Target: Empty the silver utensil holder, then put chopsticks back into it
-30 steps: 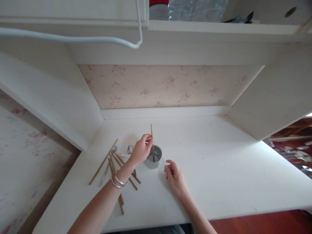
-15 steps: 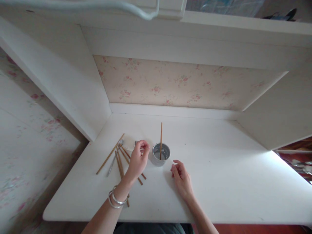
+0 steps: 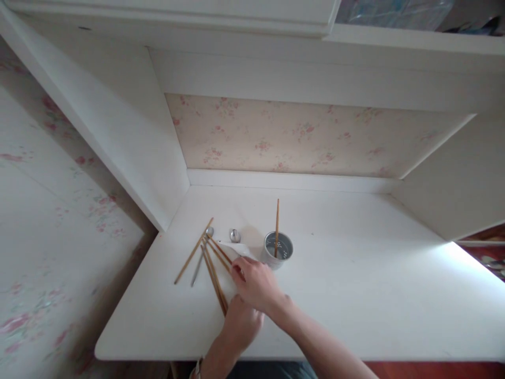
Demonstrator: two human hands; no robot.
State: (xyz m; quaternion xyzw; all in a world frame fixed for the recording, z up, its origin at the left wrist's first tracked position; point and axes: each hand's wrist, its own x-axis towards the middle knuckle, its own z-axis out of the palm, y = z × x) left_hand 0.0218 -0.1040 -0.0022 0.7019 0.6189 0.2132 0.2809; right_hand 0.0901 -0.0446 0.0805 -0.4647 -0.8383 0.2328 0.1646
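My right hand (image 3: pixel 255 283) reaches across in front of my left hand, its fingers curled over two wooden chopsticks (image 3: pixel 218 251). What lies between those fingers is hidden. My left hand (image 3: pixel 241 322) is low at the table's front, beside another pair of chopsticks (image 3: pixel 213 279); its fingers are hidden behind the right hand. Just beyond the hands stands a perforated metal cup (image 3: pixel 272 259) with a single upright chopstick (image 3: pixel 277 221) in it. A white spoon (image 3: pixel 236 247) lies left of the cup.
A lone chopstick (image 3: pixel 192 253) and a long-handled metal spoon (image 3: pixel 199 263) lie at the left. A small shiny metal piece (image 3: pixel 235 235) is behind the white spoon. The white desk (image 3: pixel 374 284) has side panels and a back wall under an overhead cabinet (image 3: pixel 177 16).
My left hand has drawn back from beside the cup toward the front edge. My right hand has moved left, over the chopsticks. The camera view has shifted a little left.
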